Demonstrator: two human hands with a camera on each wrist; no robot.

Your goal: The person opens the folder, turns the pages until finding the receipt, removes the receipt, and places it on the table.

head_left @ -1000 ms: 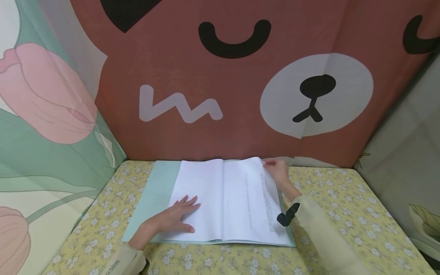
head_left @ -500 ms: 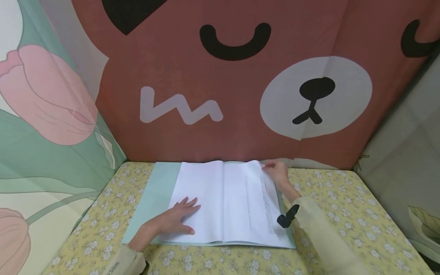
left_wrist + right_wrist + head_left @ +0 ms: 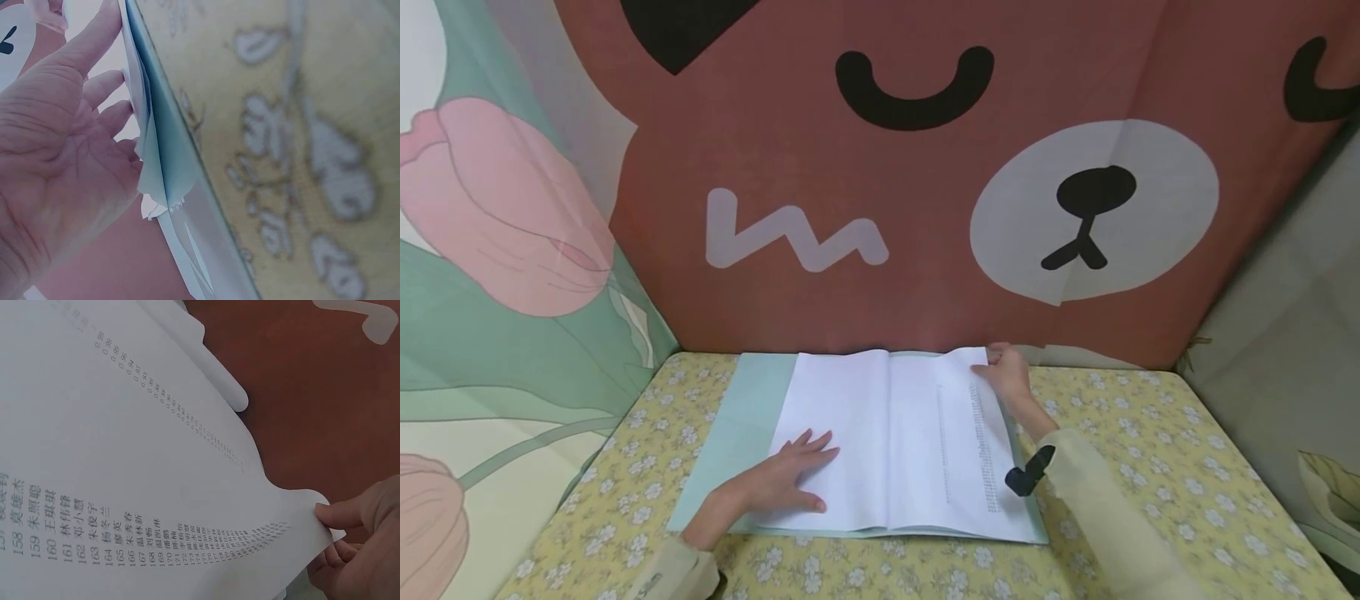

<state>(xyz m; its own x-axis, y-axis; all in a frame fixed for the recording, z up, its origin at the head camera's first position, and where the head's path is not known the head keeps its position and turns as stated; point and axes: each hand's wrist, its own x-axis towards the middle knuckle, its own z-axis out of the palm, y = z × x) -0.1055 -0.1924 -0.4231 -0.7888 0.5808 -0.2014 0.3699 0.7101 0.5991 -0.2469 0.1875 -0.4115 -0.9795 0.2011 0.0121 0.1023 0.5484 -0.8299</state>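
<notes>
A booklet of white pages lies spread open on a light green cover (image 3: 752,400). My left hand (image 3: 786,477) rests on the blank left page (image 3: 842,400), fingers spread. In the left wrist view its fingertips meet the edges of the stacked sheets (image 3: 137,94). The right page (image 3: 917,442) carries columns of printed text and numbers. At this page's far right corner my right hand (image 3: 1006,375) pinches the paper between thumb and fingers. The right wrist view shows the thumb (image 3: 340,515) on top of the lifted, curved corner (image 3: 306,503), the other fingers beneath.
A yellow flowered cloth (image 3: 1150,467) covers the table under the booklet. Behind it rises a brown bear-print curtain (image 3: 925,292), close to the booklet's far edge. Printed fabric (image 3: 512,208) hangs on the left side and a grey one (image 3: 1292,333) on the right.
The right hand's fingers have spread around the page corner, and the thumb now lies over the paper, with the corner reaching slightly farther right. The left hand has stayed in place.
</notes>
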